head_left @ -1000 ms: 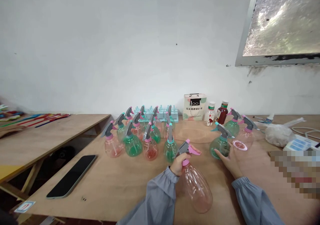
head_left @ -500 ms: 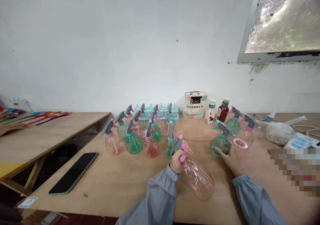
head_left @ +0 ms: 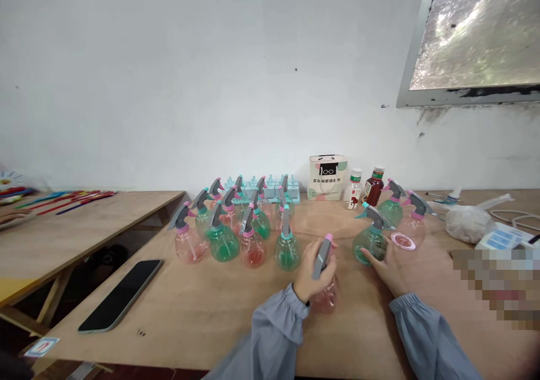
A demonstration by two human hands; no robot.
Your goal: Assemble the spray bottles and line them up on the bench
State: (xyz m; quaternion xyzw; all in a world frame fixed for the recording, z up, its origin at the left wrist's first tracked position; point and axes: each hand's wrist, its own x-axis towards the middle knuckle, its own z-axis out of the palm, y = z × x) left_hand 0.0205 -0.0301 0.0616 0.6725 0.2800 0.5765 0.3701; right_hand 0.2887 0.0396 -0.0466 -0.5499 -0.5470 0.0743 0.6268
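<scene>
My left hand [head_left: 316, 270] is wrapped round the neck of a pink spray bottle [head_left: 327, 298], which stands nearly upright at the front middle, its grey nozzle towards me. My right hand [head_left: 388, 265] holds the side of a green spray bottle [head_left: 370, 242] with a grey and teal head. Close behind that one are another green spray bottle [head_left: 390, 211] and a pink spray bottle [head_left: 411, 231]. Left of my left hand, several pink and green spray bottles [head_left: 223, 242] stand in rows, the nearest a green one [head_left: 287, 252].
A black phone [head_left: 122, 295] lies at the left on the wooden table [head_left: 211, 318]. Along the wall are light-blue moulds [head_left: 293, 191], a paper bag [head_left: 327, 180], a white bottle [head_left: 354, 191] and a dark red bottle [head_left: 374, 188]. A plastic bag [head_left: 468, 224] lies at the right.
The pink bottle in my left hand has swung from tilted to nearly upright, its nozzle turned. My left hand has shifted right and round its neck. My right hand still holds the green bottle.
</scene>
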